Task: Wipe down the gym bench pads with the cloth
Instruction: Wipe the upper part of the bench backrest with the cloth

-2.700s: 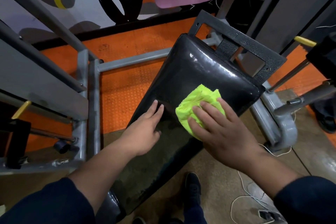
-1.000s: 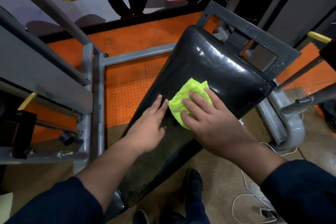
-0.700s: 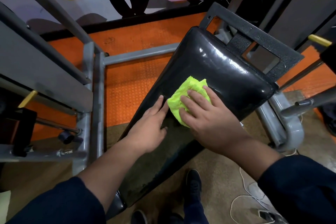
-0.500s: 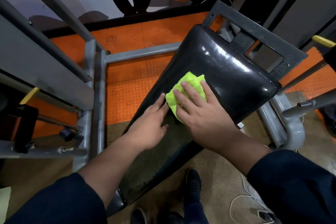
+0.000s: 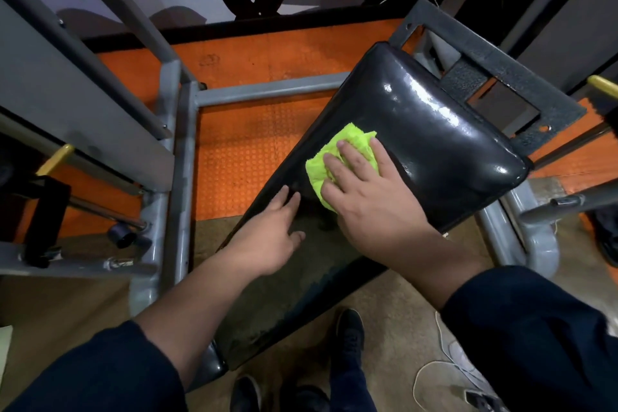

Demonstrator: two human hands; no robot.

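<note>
The right hand (image 5: pixel 371 201), fingers spread flat, is pressing the crumpled neon-yellow microfibre cloth (image 5: pixel 337 157) onto the glossy black vinyl bench pad (image 5: pixel 434 144), having slid it leftward toward the near edge since a moment ago, so wiping is progressing. The left hand (image 5: pixel 271 241) is resting flat, steadying the pad. No containers are showing.

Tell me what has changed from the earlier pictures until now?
The right hand slid the green cloth across the black bench pad toward the pad's left edge, closer to the left hand. Nothing was taken or released. The left hand stayed flat on the pad, and the right hand's fingers stayed pressed on the cloth.
</note>
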